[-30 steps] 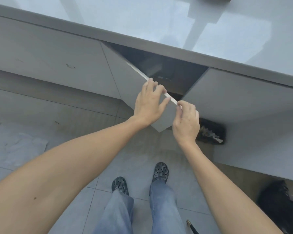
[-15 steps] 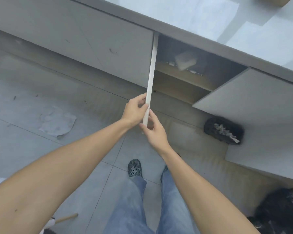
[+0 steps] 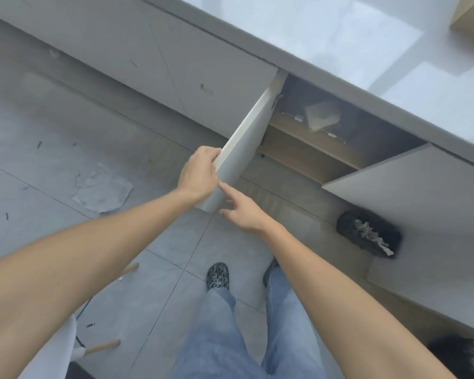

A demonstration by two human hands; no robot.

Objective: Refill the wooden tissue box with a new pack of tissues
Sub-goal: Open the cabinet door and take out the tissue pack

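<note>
Under the grey counter, the left hand (image 3: 199,175) is clamping the flat grey cabinet door (image 3: 237,157), swinging it wider than 0.5 s ago; the right hand (image 3: 242,212), fingers apart, is leaving it, exposing a pale tissue pack (image 3: 322,116).

The flat cabinet door panel (image 3: 238,149) is pale grey with an off-white edge. The glossy countertop (image 3: 340,36) is white-grey. The cabinet interior (image 3: 298,149) is light wood-brown. The tiled floor (image 3: 66,132) is mottled grey. The perforated shoe (image 3: 217,276) is dark with pale speckles. The denim trousers (image 3: 216,337) are faded blue. The shelf packet (image 3: 322,117) appears whitish.
</note>
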